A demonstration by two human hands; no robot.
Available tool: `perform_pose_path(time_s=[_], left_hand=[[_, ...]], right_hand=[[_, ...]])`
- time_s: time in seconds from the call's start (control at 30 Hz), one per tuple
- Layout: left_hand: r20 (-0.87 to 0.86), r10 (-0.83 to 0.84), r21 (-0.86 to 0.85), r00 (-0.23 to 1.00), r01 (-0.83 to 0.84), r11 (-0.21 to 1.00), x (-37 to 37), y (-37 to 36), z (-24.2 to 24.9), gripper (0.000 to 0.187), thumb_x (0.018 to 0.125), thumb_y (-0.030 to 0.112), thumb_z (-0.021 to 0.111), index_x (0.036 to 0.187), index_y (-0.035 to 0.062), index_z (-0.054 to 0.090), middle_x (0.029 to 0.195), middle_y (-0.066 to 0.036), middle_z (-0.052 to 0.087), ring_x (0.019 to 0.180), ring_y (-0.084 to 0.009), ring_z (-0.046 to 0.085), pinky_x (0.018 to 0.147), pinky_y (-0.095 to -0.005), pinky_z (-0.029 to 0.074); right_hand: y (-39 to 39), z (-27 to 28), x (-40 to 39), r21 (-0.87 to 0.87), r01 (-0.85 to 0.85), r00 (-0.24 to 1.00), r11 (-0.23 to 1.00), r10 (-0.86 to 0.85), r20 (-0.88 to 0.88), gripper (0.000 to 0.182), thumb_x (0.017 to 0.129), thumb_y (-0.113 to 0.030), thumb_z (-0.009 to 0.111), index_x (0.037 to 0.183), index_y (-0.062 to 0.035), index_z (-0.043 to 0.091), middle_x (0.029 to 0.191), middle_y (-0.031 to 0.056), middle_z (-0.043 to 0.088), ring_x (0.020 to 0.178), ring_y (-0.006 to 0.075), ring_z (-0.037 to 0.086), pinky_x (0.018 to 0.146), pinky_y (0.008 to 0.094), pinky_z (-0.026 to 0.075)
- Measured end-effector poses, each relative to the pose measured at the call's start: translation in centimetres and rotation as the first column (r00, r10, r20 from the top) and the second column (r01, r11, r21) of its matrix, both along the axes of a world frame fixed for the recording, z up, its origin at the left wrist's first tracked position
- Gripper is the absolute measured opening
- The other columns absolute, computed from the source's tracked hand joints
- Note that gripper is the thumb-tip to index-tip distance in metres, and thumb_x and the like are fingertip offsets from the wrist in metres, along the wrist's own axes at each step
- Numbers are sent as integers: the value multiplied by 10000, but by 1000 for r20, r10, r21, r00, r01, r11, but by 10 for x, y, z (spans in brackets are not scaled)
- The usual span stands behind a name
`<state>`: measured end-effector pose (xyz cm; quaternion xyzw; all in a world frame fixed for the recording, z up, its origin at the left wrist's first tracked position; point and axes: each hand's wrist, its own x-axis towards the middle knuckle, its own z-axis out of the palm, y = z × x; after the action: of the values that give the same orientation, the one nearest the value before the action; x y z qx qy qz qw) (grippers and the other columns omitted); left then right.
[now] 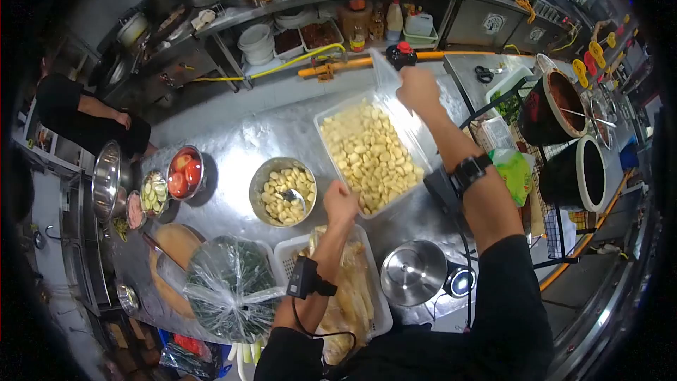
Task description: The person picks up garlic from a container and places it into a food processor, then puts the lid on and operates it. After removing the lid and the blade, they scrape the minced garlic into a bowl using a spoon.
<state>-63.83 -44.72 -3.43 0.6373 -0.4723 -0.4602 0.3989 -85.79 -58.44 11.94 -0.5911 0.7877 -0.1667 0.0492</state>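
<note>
Right now a clear lid [386,74] stands tilted along the far right side of a clear tub [389,200], which is filled with pale peeled cloves [368,149] and sits on the steel table [229,123]. The right hand [421,92] is at the lid's raised edge, its fingers apparently folded together over the plastic, though their tips are hidden. The left hand [341,204] is at the tub's near left side, fingers curled in; whether they pinch the rim or merely rest by it, I cannot tell. Handling the lid well probably calls for a light, firm hold on its edge and a slow, even tilt, so it neither flexes nor scrapes the heaped cloves, while the left hand steadies the tub against sliding on smooth metal. It would also help to keep the left forearm's cable [300,316] from snagging. Just left of that hand, a steel bowl [257,182] holds more cloves and a spoon [295,198], worth not knocking. Nearer the body lie a white basket [383,316] and a plastic bag of greens [229,286]; farther left are tomatoes [185,175], and beyond them a person in dark clothing [67,109].
</note>
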Motion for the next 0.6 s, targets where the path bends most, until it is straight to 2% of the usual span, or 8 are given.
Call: perform_pose_path(time_s=[0.07, 0.17, 0.2, 0.27, 0.37, 0.47, 0.57, 0.6], left_hand=[[119, -22, 2, 993, 22, 1000, 2, 5, -11, 183, 680, -63, 586, 698, 57, 449, 570, -12, 436, 533, -130, 486, 412, -301, 360], [54, -124, 217, 991, 110, 970, 10, 4, -48, 147, 787, 133, 612, 836, 72, 487, 692, -44, 519, 602, -183, 531, 479, -330, 420], [-140, 18, 303, 990, 25, 953, 7, 3, -30, 185, 813, 205, 587, 907, 83, 486, 761, -51, 535, 639, -203, 547, 506, -346, 436], [-444, 342, 512, 828, -78, 855, 1, 6, 25, 313, 865, 351, 537, 1049, 104, 483, 900, -63, 568, 712, -243, 579, 560, -377, 470], [-445, 202, 446, 873, 21, 895, 9, 2, 42, 523, 894, 510, 395, 1178, 75, 452, 1208, -90, 493, 806, -309, 592, 661, -423, 476], [-352, 303, 499, 886, -96, 861, 4, 2, 58, 488, 883, 435, 499, 1224, 87, 468, 1154, -78, 540, 878, -271, 585, 721, -397, 468], [-290, -119, 251, 949, 196, 948, 12, 4, 11, 402, 846, 228, 570, 1210, 102, 455, 1004, -46, 594, 808, -248, 618, 616, -380, 505], [-39, -113, 33, 993, 115, 993, 12, 2, -37, 420, 780, 112, 611, 1178, 76, 480, 971, -76, 617, 793, -246, 628, 608, -361, 504]], right_hand=[[14, 8, 31, -47, -136, 991, 990, 136, -10, 181, 666, -87, 594, 842, -61, 630, 865, 177, 643, 819, 377, 627, 721, 456, 505], [45, -15, 81, -46, -324, 946, 945, 321, -50, 197, 649, -66, 602, 844, -34, 610, 797, 175, 629, 772, 358, 634, 670, 447, 513], [56, -17, 98, 17, -350, 936, 937, 350, -40, 241, 652, -82, 634, 880, -10, 602, 861, 182, 621, 798, 339, 636, 678, 436, 525], [84, -26, 123, 68, -417, 907, 906, 419, -30, 315, 659, -104, 671, 937, 18, 586, 956, 193, 601, 815, 321, 638, 692, 421, 536], [104, -42, 138, 125, -452, 892, 883, 451, 34, 347, 667, -119, 675, 972, 14, 579, 998, 192, 586, 853, 312, 624, 725, 407, 530], [87, -43, 121, 79, -324, 946, 943, 323, 22, 364, 686, -127, 662, 1015, -2, 571, 1023, 185, 582, 945, 309, 587, 776, 411, 510], [60, -81, 57, -145, -256, 963, 956, 238, -127, 347, 750, -162, 609, 1066, -31, 551, 1047, 190, 580, 1057, 329, 526, 829, 436, 478], [59, -91, 41, -102, -145, 987, 984, 137, -84, 344, 771, -185, 588, 1074, -30, 542, 1051, 204, 575, 1032, 344, 538, 828, 449, 476]])
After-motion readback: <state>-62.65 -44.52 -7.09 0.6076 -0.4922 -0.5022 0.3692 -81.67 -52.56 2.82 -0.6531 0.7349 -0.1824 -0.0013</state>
